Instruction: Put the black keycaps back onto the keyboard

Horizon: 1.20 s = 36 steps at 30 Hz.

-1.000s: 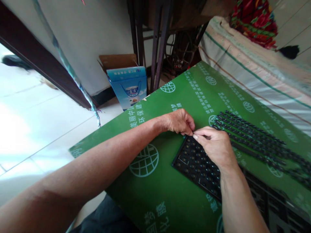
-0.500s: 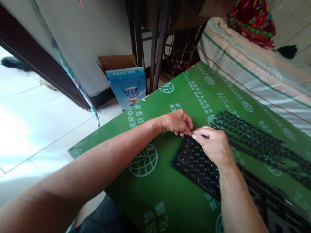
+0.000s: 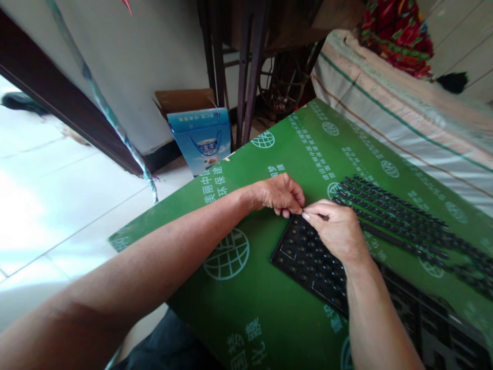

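A black keyboard-like panel point(image 3: 308, 262) with rows of small round studs lies slanted on the green board point(image 3: 262, 303). At its far corner my left hand point(image 3: 283, 194) is closed, thumb and forefinger pinched together. My right hand point(image 3: 337, 226) pinches at the same spot from the other side, its fingertips touching or nearly touching the left ones. Whatever sits between the fingertips is too small and hidden to make out. Beyond my right hand lie several rows of small black pieces point(image 3: 396, 216), joined in long strips.
A blue carton point(image 3: 204, 141) stands on the floor past the board's left edge. Dark metal legs point(image 3: 248, 77) of a stand rise behind it. Striped cloth point(image 3: 404, 113) borders the far right side, with a red floral fabric point(image 3: 400, 38) on top.
Both hands stay pinched at the panel's far corner, almost unmoved. The whole view has shifted very slightly.
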### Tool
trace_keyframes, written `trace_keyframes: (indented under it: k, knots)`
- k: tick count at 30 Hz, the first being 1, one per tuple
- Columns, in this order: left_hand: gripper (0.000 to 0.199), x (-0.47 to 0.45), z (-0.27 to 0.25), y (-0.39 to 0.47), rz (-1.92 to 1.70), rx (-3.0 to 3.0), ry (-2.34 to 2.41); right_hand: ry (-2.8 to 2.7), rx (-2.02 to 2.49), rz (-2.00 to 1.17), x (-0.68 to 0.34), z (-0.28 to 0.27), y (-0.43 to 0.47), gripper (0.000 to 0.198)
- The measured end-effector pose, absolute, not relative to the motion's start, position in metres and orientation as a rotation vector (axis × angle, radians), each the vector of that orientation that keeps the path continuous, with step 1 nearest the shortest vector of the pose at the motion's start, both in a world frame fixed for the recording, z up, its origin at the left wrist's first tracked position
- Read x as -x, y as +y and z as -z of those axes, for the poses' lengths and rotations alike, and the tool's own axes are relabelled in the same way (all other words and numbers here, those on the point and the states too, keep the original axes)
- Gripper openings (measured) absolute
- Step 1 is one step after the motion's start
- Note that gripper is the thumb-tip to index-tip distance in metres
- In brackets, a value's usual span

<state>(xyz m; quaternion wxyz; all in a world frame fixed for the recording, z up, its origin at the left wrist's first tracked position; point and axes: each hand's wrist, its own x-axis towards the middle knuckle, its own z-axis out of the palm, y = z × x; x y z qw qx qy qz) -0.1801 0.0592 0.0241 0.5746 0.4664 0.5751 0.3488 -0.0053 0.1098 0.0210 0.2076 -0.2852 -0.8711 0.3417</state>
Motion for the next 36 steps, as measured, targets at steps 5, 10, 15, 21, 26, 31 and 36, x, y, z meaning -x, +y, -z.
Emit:
trace_keyframes:
  k: [5,10,15,21,26,31,36]
  knots:
    - [0.009,0.1807,-0.0237,0.0583,-0.825,-1.081,1.324,-2.438,0.765,-0.911,0.005,-0.0212,0.1098,0.014]
    - [0.008,0.1805,-0.0232,0.0586,-0.819,-1.08,1.326,-2.444,0.747,-0.899,0.0048,-0.021,0.1096,0.015]
    - [0.009,0.1814,-0.0213,0.0603,-0.812,-1.086,1.332,-2.454,0.718,-0.888,0.0051,-0.0211,0.1098,0.015]
    - [0.009,0.1836,-0.0184,0.0607,-0.829,-1.092,1.296,-2.444,0.685,-0.888,0.0028,-0.0182,0.1104,0.013]
    - [0.008,0.1834,-0.0175,0.06,-0.852,-1.096,1.286,-2.427,0.705,-0.889,0.0031,-0.0189,0.1084,0.009]
    - [0.008,0.1842,-0.0173,0.0601,-0.85,-1.099,1.274,-2.426,0.715,-0.852,0.0048,-0.0217,0.1058,0.009]
    - [0.009,0.1849,-0.0167,0.0607,-0.848,-1.106,1.259,-2.437,0.713,-0.826,0.0047,-0.0209,0.106,0.01]
